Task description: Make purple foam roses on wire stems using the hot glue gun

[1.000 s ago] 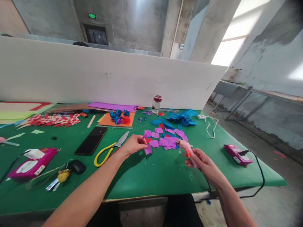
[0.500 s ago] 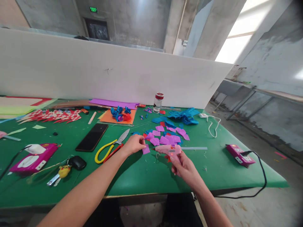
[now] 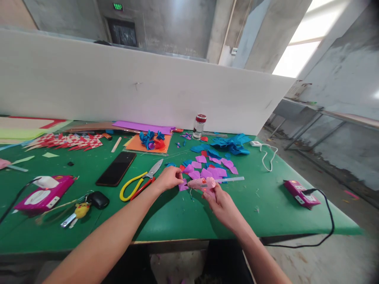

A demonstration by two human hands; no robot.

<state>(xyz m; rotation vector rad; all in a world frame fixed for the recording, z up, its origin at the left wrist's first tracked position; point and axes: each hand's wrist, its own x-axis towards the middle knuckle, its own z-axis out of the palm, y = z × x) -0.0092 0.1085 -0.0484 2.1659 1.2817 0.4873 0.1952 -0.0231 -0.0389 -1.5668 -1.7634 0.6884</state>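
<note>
My left hand is closed at the middle of the green table, its fingertips pinching something at a small purple paper piece. My right hand is wrapped round the handle of a pink glue gun. The gun's nozzle points left and reaches the purple piece beside my left fingertips. A clear glue stick juts from the gun's back end. Behind both hands lie several purple paper petals, with red and blue pieces among them.
Left of my hands lie yellow-and-red-handled scissors, a black phone, keys and a magenta power strip. Farther back are paper flowers, a glass jar and blue paper. Another power strip sits right.
My right hand has moved the glue gun left, bringing its nozzle to the purple piece, and the gun has turned somewhat. My left hand has stayed nearly in place.
</note>
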